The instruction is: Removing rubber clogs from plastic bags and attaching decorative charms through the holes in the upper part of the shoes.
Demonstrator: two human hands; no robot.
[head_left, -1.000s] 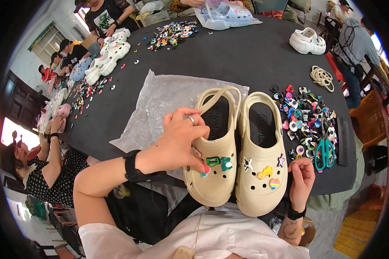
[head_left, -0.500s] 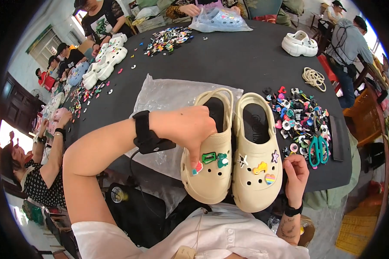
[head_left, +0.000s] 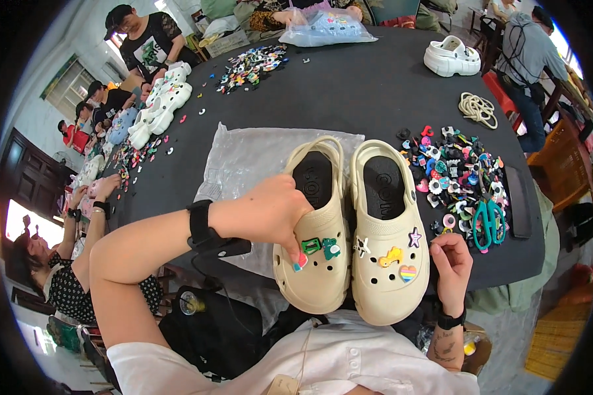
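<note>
Two beige clogs stand side by side at the near table edge, toes toward me. On the left clog [head_left: 313, 286], my left hand [head_left: 280, 207] has its fingers tucked into the opening and its thumb pressed on a small pink-and-teal shoe charm [head_left: 300, 261]. Beside that sit a green rectangular charm [head_left: 311, 246] and a green figure charm [head_left: 331, 248]. The right clog [head_left: 385, 296] carries a yellow animal charm [head_left: 391, 257], a rainbow heart charm [head_left: 408, 273] and star-like charms. My right hand [head_left: 452, 263] rests by its right side, fingers curled; whatever they pinch is hidden.
A heap of loose charms [head_left: 451, 168] lies right of the clogs, with teal-handled scissors [head_left: 489, 224] and a dark flat bar [head_left: 518, 201]. A clear plastic bag [head_left: 234, 158] lies under the left clog. Farther off are a white clog [head_left: 451, 58], cord [head_left: 478, 108] and co-workers.
The view has shifted slightly, and the clogs appear a little farther left. My left thumb stays on the pink-and-teal charm; my right hand holds its curled pose.
</note>
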